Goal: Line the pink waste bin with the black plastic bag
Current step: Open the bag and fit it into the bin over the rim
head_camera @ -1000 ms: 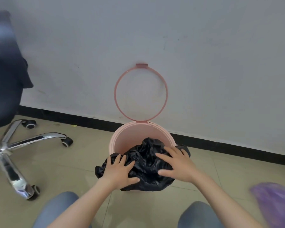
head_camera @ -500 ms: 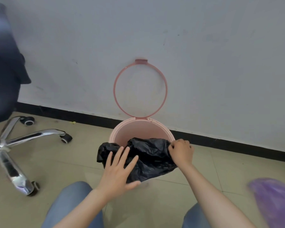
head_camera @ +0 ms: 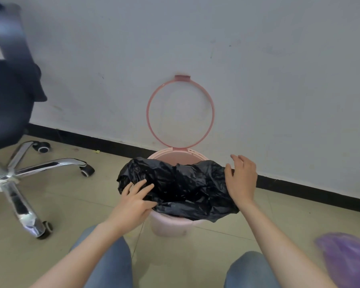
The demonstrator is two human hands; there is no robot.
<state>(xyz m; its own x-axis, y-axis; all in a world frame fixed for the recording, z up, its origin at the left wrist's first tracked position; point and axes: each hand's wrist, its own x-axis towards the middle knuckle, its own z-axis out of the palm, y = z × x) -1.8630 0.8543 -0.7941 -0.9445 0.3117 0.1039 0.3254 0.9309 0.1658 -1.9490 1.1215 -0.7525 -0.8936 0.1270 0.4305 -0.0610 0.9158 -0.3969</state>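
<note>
The pink waste bin (head_camera: 170, 224) stands on the floor against the wall, its pink ring lid (head_camera: 180, 110) tipped up behind it. A crumpled black plastic bag (head_camera: 181, 187) is spread across most of the bin's mouth and hangs over the front and right rim; a strip of pink interior shows at the back. My left hand (head_camera: 136, 201) lies on the bag's left front part, fingers pressed into the plastic. My right hand (head_camera: 241, 180) rests on the bag's right edge at the rim, fingers spread, thumb on the plastic.
An office chair with a chrome star base (head_camera: 19, 175) and castors stands at the left. A purple bag (head_camera: 349, 260) lies at the lower right. My knees in jeans (head_camera: 110, 258) are just in front of the bin. A black skirting runs along the white wall.
The bag has been pulled wider over the bin's mouth, reaching farther right. My right hand moved right and back and opened its fingers. My left hand stayed on the left front.
</note>
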